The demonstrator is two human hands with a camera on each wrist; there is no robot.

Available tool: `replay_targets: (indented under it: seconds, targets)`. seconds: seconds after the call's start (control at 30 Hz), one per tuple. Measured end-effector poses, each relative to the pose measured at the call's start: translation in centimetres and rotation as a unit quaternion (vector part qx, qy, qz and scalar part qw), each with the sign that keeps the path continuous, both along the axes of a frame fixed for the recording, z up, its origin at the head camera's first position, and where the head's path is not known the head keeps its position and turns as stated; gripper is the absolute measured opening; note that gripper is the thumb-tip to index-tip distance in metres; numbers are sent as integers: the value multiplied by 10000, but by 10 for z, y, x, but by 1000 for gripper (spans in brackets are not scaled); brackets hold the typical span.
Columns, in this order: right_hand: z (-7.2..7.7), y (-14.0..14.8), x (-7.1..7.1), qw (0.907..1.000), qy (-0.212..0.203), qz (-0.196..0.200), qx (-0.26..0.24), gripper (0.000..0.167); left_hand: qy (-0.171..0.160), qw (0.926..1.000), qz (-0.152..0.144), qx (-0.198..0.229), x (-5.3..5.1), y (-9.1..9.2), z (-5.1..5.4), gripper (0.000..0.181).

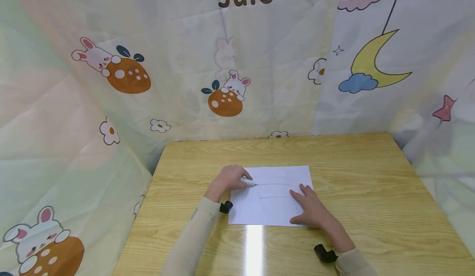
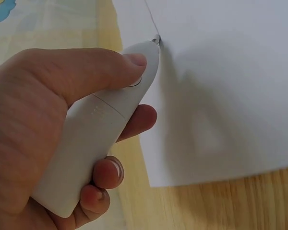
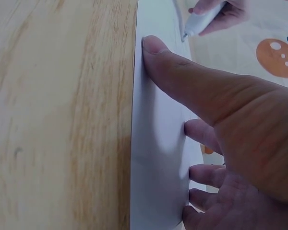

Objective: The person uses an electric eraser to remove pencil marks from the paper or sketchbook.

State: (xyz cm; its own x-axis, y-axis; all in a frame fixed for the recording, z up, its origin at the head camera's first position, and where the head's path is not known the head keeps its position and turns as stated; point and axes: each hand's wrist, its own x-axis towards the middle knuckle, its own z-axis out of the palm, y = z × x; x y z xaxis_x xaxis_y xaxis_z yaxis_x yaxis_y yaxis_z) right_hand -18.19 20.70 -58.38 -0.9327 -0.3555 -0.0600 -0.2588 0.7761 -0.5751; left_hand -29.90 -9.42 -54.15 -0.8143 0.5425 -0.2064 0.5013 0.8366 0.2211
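A white sheet of paper [image 1: 267, 212] lies on the wooden table. My left hand [image 1: 231, 178], at its upper left edge, grips a thick white pen-shaped tool [image 2: 110, 103]. The thumb presses on the tool near its front, and the other fingers curl beneath it. Its small metal tip [image 2: 156, 39] meets the paper at the end of a thin line. Across the sheet run an upper line [image 1: 274, 184] and a shorter lower line [image 1: 274, 197]. My right hand [image 1: 311, 207] rests spread on the paper's right side, thumb and fingertips touching it.
The wooden table [image 1: 178, 234] extends around the sheet, with a bright reflection in front of it. A printed cloth [image 1: 178, 61] with rabbits and a moon hangs behind and at the sides. Black wrist cameras [image 1: 325, 253] sit at both cuffs.
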Motion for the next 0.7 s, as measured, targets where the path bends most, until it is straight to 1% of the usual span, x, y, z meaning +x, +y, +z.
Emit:
replay_targets:
  seconds: [0.1,0.3,0.5,0.7]
  targets:
    - [-1,-1,0,10000,-10,-18,-14,91,-21,9999,112,-68,-1,-3,1,18]
    - [-2,-1,0,10000,43,-35,-34,90,8,10000,-79,-43,-1,0,5,18]
    - [-3,-3,-1,10000,-4,-23,-58,90,5,9997,47,-246,1,1,7,18]
    - [-5,-3,-1,10000,20,-30,-38,90,196,9990,-187,-361,1,3,5,19]
